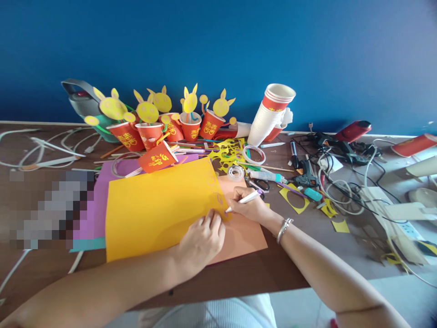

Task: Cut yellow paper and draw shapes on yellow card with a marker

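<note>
Our table point(244, 279) (a dark brown one) carries a stack of coloured sheets point(150, 205); behind the stack we see red paper cups point(191, 131), left of it white cables point(56, 161), right of it a dark glue gun point(307, 177).

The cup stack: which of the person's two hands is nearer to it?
Right. The right hand, holding a pen, is on the near side of the cup stack; the left hand rests farther away, lower left, on the yellow sheet.
</note>
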Available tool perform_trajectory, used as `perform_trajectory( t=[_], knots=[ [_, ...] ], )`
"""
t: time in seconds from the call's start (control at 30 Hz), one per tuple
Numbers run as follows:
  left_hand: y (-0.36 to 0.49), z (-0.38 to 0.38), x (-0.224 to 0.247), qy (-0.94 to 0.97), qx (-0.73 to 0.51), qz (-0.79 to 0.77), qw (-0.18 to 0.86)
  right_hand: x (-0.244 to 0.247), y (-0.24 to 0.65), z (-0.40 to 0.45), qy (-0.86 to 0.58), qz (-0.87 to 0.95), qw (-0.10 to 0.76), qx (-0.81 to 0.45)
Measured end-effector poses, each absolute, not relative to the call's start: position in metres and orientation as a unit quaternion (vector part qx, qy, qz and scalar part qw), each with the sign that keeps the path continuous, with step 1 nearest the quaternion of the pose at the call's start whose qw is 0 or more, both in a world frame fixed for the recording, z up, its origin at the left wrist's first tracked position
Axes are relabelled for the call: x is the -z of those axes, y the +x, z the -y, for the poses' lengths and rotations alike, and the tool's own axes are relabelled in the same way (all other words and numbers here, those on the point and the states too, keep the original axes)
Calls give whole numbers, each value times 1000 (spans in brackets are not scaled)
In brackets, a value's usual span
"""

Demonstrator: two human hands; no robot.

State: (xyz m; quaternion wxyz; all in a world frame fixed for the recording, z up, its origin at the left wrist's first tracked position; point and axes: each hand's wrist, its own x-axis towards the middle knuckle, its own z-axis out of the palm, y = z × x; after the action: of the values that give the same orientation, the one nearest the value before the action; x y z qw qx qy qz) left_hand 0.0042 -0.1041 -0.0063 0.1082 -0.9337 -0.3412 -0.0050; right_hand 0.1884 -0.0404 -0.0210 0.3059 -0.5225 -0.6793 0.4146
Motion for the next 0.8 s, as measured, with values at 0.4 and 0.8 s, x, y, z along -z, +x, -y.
perform_trajectory(
  t=[0.4, 0.8],
  knots=[
    [1, 103, 9, -929, 19, 336, 151, 17, 196, 38, -456, 591, 367, -555],
    [-3, 99, 9, -931, 29, 327, 160, -12, 230, 30, -521, 642, 516, -223]
  ],
)
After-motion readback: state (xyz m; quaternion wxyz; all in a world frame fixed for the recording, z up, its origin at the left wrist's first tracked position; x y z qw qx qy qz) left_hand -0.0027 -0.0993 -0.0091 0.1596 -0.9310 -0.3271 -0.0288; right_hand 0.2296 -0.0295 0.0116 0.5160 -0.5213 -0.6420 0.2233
